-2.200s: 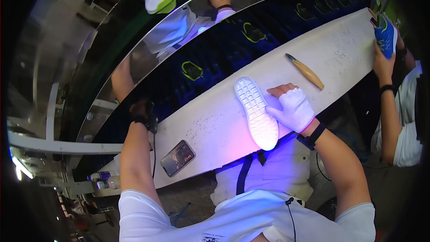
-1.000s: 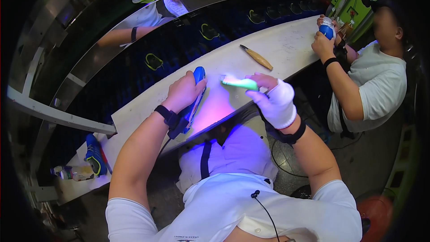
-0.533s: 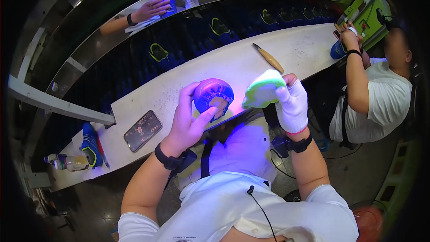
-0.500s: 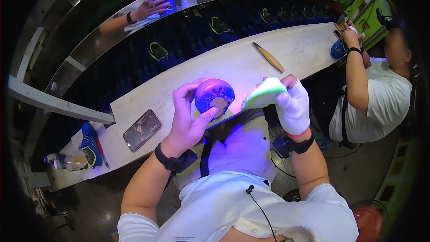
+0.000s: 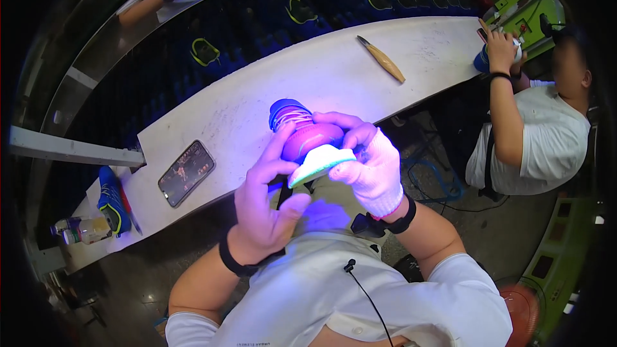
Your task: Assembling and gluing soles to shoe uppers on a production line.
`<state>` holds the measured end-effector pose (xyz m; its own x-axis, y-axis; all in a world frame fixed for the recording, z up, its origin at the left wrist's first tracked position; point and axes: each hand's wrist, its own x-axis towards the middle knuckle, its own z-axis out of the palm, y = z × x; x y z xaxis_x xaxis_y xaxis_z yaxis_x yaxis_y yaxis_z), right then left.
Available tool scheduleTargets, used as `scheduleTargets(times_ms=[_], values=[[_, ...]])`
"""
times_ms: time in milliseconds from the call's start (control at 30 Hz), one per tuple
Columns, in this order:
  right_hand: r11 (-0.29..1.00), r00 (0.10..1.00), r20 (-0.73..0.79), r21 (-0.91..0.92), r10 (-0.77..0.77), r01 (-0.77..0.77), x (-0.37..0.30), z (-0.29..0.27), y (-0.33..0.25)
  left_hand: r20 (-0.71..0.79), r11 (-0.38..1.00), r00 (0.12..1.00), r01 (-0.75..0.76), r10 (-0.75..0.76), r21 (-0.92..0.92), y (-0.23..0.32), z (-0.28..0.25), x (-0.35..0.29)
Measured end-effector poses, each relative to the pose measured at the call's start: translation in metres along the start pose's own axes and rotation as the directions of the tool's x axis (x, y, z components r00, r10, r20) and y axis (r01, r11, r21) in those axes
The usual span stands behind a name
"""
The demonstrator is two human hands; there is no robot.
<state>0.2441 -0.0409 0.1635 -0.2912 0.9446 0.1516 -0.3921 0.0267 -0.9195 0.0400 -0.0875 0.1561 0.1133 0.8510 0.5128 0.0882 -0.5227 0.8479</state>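
A laced shoe upper [image 5: 313, 141], blue at the collar and tinted purple by the light, is held in front of me at the table edge. My left hand [image 5: 267, 202] is bare, its fingers against the upper's left side and the thumb standing apart. In a white fingerless glove, my right hand [image 5: 376, 170] grips a pale green-white shoe sole [image 5: 321, 164] between thumb and fingers. The sole lies against the toe end of the upper; how closely they meet is hidden. Two right fingers reach along the upper's right side.
A wooden-handled knife [image 5: 382, 59] and a phone [image 5: 186, 172] lie on the white table [image 5: 238, 99]. A blue shoe [image 5: 112, 200] and bottles [image 5: 90, 230] stand at left. Behind the table runs a dark conveyor with shoes [image 5: 205, 51]. A co-worker [image 5: 527, 128] handles a shoe at right.
The sole has moved left from apart to against the upper's toe. The upper has turned so its laces show, and both hands have come together around it.
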Motion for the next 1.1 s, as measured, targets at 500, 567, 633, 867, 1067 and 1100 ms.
scheduleTargets(times_ms=[500, 567, 633, 867, 1067, 1100], values=[[0.886, 0.934, 0.136, -0.296, -0.332, 0.358, -0.021, -0.003, 0.019, -0.147, 0.975, 0.982, 0.090, -0.121, -0.203, 0.002, 0.020, -0.036], [0.867, 0.940, 0.168, -0.366, -0.297, 0.339, -0.021, -0.008, 0.009, -0.187, 0.971, 0.974, 0.083, -0.126, -0.224, 0.005, 0.021, -0.039], [0.821, 0.936, 0.195, -0.449, -0.294, 0.352, -0.014, -0.010, 0.005, -0.159, 0.960, 0.973, 0.125, -0.168, -0.251, 0.012, 0.016, -0.027], [0.597, 0.880, 0.347, -0.646, -0.325, 0.475, 0.009, -0.016, 0.010, -0.024, 0.963, 0.967, 0.255, -0.254, 0.085, 0.026, -0.007, 0.009], [0.481, 0.839, 0.379, -0.692, -0.392, 0.538, 0.011, -0.022, 0.064, -0.081, 0.916, 0.913, 0.402, -0.401, -0.007, 0.039, -0.039, 0.020], [0.502, 0.808, 0.391, -0.640, -0.440, 0.583, 0.020, -0.019, 0.064, -0.075, 0.899, 0.899, 0.435, -0.430, 0.053, 0.042, -0.048, 0.026]])
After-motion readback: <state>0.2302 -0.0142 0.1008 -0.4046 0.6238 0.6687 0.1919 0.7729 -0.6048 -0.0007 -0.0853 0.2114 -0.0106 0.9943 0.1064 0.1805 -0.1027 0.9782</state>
